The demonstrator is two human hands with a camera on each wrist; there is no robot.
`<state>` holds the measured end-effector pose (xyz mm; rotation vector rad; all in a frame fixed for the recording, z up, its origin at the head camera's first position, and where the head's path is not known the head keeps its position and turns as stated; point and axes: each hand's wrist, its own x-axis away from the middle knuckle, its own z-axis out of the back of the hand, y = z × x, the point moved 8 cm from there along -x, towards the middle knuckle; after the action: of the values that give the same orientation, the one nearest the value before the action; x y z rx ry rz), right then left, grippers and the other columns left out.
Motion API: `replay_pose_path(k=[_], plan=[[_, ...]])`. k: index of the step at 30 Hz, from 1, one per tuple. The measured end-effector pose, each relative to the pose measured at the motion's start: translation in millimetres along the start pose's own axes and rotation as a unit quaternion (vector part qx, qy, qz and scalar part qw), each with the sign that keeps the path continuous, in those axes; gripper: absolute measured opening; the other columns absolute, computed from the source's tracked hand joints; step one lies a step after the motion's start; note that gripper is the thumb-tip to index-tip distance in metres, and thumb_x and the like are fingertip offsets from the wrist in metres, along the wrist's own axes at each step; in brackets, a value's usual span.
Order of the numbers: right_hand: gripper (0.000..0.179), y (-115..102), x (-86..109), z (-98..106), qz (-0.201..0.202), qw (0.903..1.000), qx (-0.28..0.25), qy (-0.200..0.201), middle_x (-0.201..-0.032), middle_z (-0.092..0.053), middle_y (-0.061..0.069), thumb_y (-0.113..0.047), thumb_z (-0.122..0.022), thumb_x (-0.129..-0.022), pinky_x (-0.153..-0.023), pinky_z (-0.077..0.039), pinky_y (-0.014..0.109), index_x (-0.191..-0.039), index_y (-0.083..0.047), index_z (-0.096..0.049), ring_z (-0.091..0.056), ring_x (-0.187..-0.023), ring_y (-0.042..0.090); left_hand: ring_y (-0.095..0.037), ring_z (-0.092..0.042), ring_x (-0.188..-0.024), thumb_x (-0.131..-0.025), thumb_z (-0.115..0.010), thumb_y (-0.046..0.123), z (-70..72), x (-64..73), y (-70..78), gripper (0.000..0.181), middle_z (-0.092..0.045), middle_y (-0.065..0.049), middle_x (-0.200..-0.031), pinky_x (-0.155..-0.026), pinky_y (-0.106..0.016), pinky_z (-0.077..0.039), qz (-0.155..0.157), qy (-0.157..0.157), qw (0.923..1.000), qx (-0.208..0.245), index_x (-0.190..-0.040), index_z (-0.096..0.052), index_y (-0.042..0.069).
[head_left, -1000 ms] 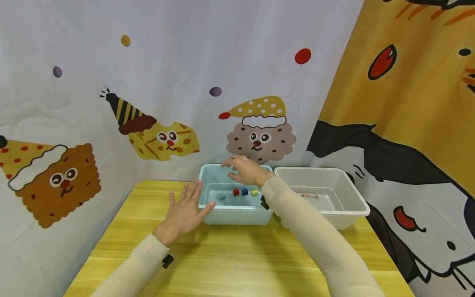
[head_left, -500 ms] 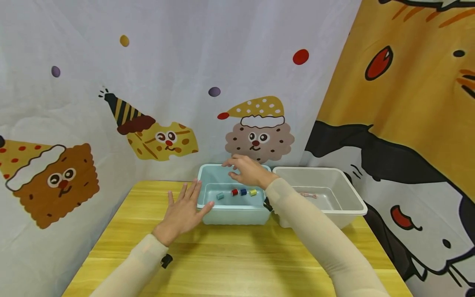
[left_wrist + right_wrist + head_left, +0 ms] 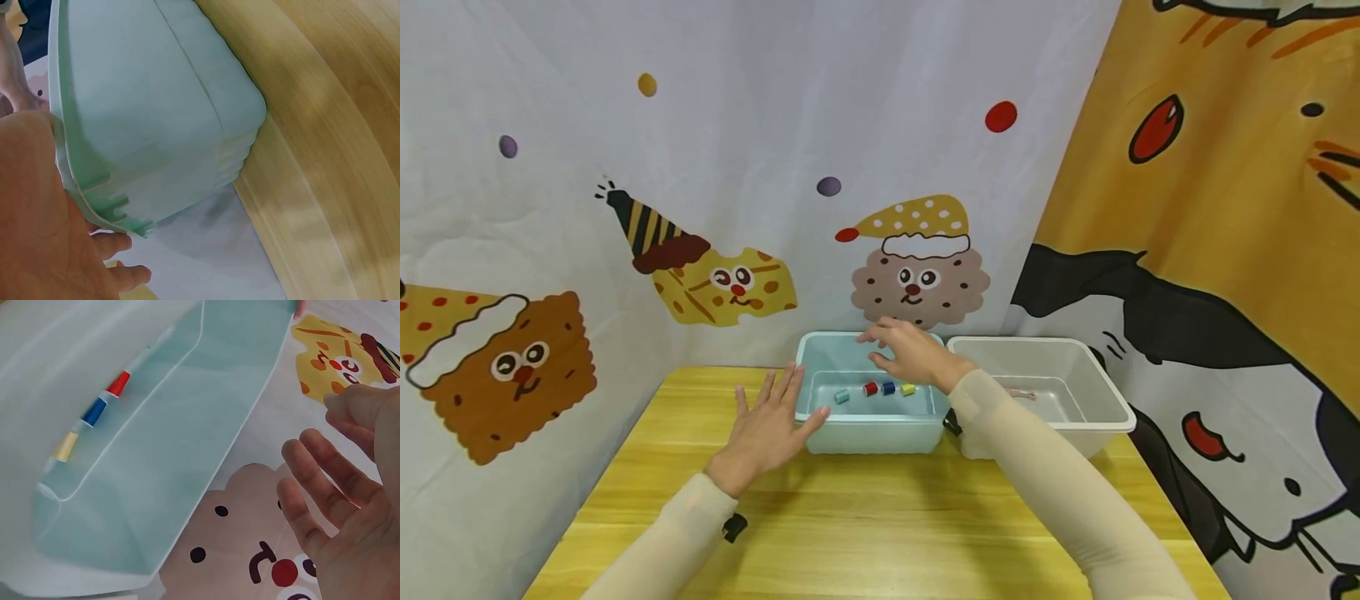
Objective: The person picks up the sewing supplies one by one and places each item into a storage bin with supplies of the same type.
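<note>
A light blue bin point(image 3: 871, 422) holds several small spools of thread in a row: a teal spool point(image 3: 842, 397), a red spool point(image 3: 870, 389), a dark blue spool point(image 3: 888, 388) and a yellow spool point(image 3: 907, 389). My left hand point(image 3: 767, 429) lies with spread fingers against the bin's left end, touching its rim point(image 3: 60, 134). Over the bin's back right part hovers my right hand point(image 3: 913, 350), fingers loosely bent, nothing between them. In the right wrist view, that hand point(image 3: 350, 487) is apart from the bin wall point(image 3: 181, 462).
To the right stands a pale grey bin point(image 3: 1101, 414), close beside the blue one, with thin pinkish pieces point(image 3: 1021, 394) inside, partly hidden by the right forearm. Both sit on a wooden table point(image 3: 865, 525). A printed cartoon curtain point(image 3: 737, 125) hangs right behind them.
My right hand has shifted slightly to the right over the blue bin. The left hand stays at the rim, and the spools lie as before. The head view has turned a little.
</note>
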<state>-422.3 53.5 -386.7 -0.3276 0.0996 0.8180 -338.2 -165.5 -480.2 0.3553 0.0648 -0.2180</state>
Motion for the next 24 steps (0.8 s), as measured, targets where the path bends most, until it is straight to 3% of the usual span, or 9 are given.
replay_pose_path(k=[9, 17, 24], plan=[[0.039, 3.5, 20.1, 1.1, 0.0, 0.9996, -0.02, 0.019, -0.15, -0.075, 0.012, -0.021, -0.074, -0.116, -0.107, -0.069, 0.049, -0.155, -0.017, -0.076, -0.08, -0.128, 0.034, -0.052, -0.014, -0.182, -0.115, -0.038, 0.084, -1.4, 1.3, -0.7, 0.106, -0.013, -0.011, -0.198, -0.134, -0.095, 0.001, 0.0, 0.0, 1.0, -0.003, -0.189, -0.015, 0.012], [0.039, 1.0, 41.0, -1.7, -0.008, 0.9989, -0.019, 0.042, -0.151, -0.074, 0.007, -0.021, -0.075, -0.116, -0.104, -0.069, 0.045, -0.155, -0.019, -0.075, -0.078, -0.126, 0.025, -0.052, -0.013, -0.182, -0.117, -0.044, 0.078, 0.4, 2.4, 0.0, 0.102, -0.013, -0.011, -0.198, -0.133, -0.096, 0.001, -0.004, 0.011, 0.9999, 0.003, -0.188, -0.015, 0.011], [0.038, -5.0, 63.1, -10.4, -0.006, 0.9986, -0.02, 0.048, -0.15, -0.075, 0.006, -0.025, -0.074, -0.117, -0.114, -0.066, 0.048, -0.153, -0.016, -0.076, -0.076, -0.135, 0.028, -0.051, -0.011, -0.183, -0.116, -0.04, 0.083, 1.7, 2.4, 0.9, 0.105, -0.013, -0.011, -0.198, -0.133, -0.096, 0.002, -0.008, 0.014, 0.9999, 0.004, -0.188, -0.015, 0.012]])
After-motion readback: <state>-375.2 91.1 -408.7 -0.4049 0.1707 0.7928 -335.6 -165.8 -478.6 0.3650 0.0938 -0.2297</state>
